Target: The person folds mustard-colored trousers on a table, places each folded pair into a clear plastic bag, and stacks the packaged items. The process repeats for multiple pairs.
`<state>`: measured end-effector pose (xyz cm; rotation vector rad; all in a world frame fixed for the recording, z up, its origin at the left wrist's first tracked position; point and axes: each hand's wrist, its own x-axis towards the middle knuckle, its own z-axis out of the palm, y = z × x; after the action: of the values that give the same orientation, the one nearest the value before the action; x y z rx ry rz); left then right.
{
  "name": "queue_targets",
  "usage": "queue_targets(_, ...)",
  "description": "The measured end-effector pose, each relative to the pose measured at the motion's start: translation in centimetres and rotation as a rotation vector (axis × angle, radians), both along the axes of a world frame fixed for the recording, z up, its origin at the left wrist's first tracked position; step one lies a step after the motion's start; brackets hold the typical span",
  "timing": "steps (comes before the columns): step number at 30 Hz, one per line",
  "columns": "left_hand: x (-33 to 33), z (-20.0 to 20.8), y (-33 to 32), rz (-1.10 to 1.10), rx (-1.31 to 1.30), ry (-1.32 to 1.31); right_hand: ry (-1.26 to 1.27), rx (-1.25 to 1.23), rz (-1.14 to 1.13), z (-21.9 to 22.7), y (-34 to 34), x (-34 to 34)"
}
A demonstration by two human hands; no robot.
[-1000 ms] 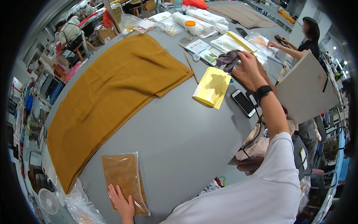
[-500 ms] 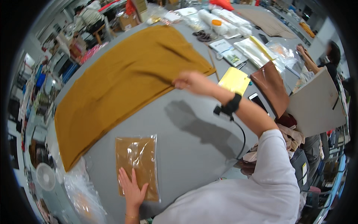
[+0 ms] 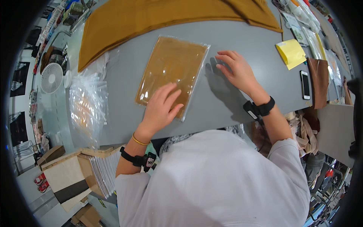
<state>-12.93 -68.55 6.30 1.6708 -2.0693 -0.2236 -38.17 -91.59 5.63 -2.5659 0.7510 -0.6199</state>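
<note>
A clear plastic bag with folded mustard-brown cloth inside (image 3: 176,56) lies flat and slightly askew on the grey table. My left hand (image 3: 160,108) is over its near edge, fingers spread; whether the fingertips touch the plastic I cannot tell. Just right of the bag, my right hand (image 3: 236,72) hovers above the table with its fingers apart and nothing in them, casting a shadow. Beyond the bag a large mustard cloth (image 3: 151,17) is spread along the far side of the table.
Loose clear plastic bags (image 3: 89,109) lie at the table's left, near a small white fan (image 3: 51,78). To the right are a yellow paper packet (image 3: 290,53), a phone (image 3: 304,85) and a brown leather-like piece (image 3: 318,85). A carton of white sheets (image 3: 104,170) stands at the lower left.
My view has tilted down toward the near table edge. My right hand has come back from the large cloth to beside the bag. The bag now lies at a different angle.
</note>
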Motion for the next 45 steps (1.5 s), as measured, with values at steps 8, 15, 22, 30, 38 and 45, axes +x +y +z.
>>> queue_targets(8, -1.4, -0.9, 5.1, -0.134, -0.057, -0.088, -0.053, 0.009, 0.394, -1.4, 10.0, 2.2)
queue_targets(15, -2.2, -2.6, 5.0, -0.202, -0.185, -0.301, -0.127, -0.093, 0.650, -1.8, 11.3, 4.0)
queue_targets(22, -3.6, -2.9, 5.2, 0.001, -0.131, -0.222, -0.139, -0.320, 0.780, -2.2, 10.5, 6.2)
queue_targets(30, -1.5, -3.6, 6.3, -0.016, -0.169, -0.156, 0.228, -0.633, 0.594, 0.2, -4.3, 1.3)
queue_targets(38, 1.1, 0.3, 2.5, 0.043, -0.008, -0.030, 0.204, -0.370, 0.406, 2.2, -4.7, 4.1)
queue_targets(45, 1.7, -3.1, -5.4, 0.260, 0.174, -0.351, 0.279, -0.447, 0.441, -2.2, -2.9, 11.6)
